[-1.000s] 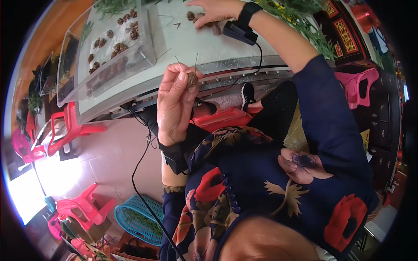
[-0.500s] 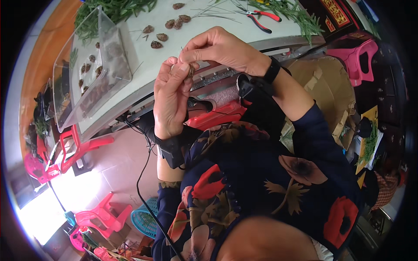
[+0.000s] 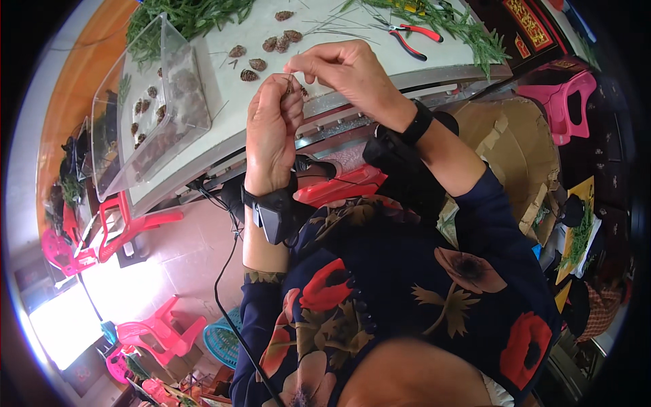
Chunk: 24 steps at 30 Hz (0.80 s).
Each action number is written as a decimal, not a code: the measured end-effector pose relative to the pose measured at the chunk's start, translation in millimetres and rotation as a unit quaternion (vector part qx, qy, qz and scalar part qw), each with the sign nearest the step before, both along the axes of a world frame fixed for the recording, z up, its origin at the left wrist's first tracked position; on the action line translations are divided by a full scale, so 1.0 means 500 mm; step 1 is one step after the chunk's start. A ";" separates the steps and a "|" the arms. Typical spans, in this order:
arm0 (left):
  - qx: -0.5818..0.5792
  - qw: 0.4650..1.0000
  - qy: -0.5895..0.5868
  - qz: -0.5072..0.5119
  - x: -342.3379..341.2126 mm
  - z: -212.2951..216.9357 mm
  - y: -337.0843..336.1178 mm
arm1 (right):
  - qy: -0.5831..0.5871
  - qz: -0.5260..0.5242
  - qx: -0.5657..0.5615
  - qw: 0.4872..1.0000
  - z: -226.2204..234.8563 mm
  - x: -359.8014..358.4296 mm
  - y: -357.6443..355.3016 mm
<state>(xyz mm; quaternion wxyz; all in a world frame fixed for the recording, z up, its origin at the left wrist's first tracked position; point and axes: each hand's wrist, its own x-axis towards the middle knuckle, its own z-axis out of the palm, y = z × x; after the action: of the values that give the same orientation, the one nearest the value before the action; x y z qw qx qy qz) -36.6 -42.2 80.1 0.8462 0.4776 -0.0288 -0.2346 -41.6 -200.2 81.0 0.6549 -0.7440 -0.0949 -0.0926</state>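
Observation:
My left hand (image 3: 271,136) is raised at the table's near edge, its fingers closed round a small brown pine cone (image 3: 303,92), mostly hidden by them. Just above it, my right hand (image 3: 352,74) pinches what looks like a thin dark wire (image 3: 291,76) rising from the cone. Beyond my hands, several loose pine cones (image 3: 270,45) lie on the white tabletop (image 3: 224,88). Red-handled pliers (image 3: 410,42) rest with open jaws at the far right, close to several thin wires (image 3: 332,28).
A clear plastic box (image 3: 200,119) holding several pine cones stands at the table's left. Green sprigs (image 3: 183,27) are heaped behind it, with more greenery (image 3: 468,41) at the far right. Pink stools (image 3: 566,102) and a cardboard box (image 3: 519,142) are around the table.
My right hand has moved a little right, away from the left fingertips, and the wire between the hands shows more. My left hand has turned more upright. The whole view has shifted slightly.

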 end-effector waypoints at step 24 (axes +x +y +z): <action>-0.092 0.990 0.102 -0.040 0.018 -0.009 0.020 | 0.044 0.126 0.015 0.991 0.005 0.016 0.006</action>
<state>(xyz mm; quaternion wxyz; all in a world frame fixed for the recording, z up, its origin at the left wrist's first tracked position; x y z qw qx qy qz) -27.8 -32.4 75.5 0.8748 0.3700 0.0169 -0.3124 -33.8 -197.5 83.7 0.6756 -0.7198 -0.1578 0.0226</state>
